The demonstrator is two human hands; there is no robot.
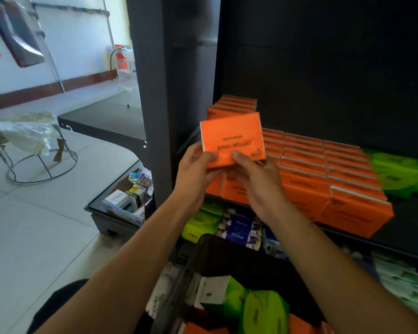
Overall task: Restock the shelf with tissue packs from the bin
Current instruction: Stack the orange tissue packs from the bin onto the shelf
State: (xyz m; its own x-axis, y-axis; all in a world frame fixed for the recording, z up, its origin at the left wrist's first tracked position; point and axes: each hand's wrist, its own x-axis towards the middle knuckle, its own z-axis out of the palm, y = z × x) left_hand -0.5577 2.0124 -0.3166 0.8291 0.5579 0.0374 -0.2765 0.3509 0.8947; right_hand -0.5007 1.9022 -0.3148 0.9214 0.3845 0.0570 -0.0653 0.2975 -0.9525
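Holding an orange tissue pack (pixel 232 138) just above the centre of the frame, the person grips its lower edge with both hands. The left hand (pixel 196 169) pinches the lower left corner, thumb on the printed face and fingers curled behind. The right hand (pixel 256 179) pinches the lower middle in the same way. The pack's "COTTON TISSUE" print reads upside down, and the pack is raised in front of the stacked orange packs (pixel 323 169) that fill the shelf (pixel 410 218) at centre right. Bright green packs (pixel 401 169) lie on the same shelf at the right edge. The bin (pixel 227 251) sits at bottom centre, between the forearms, with lime-green packs (pixel 263 309) inside. Just above it in the frame, a lower level carries blue packs (pixel 239 227). At the left, a wire stand (pixel 41 162) rests on the tiled floor.
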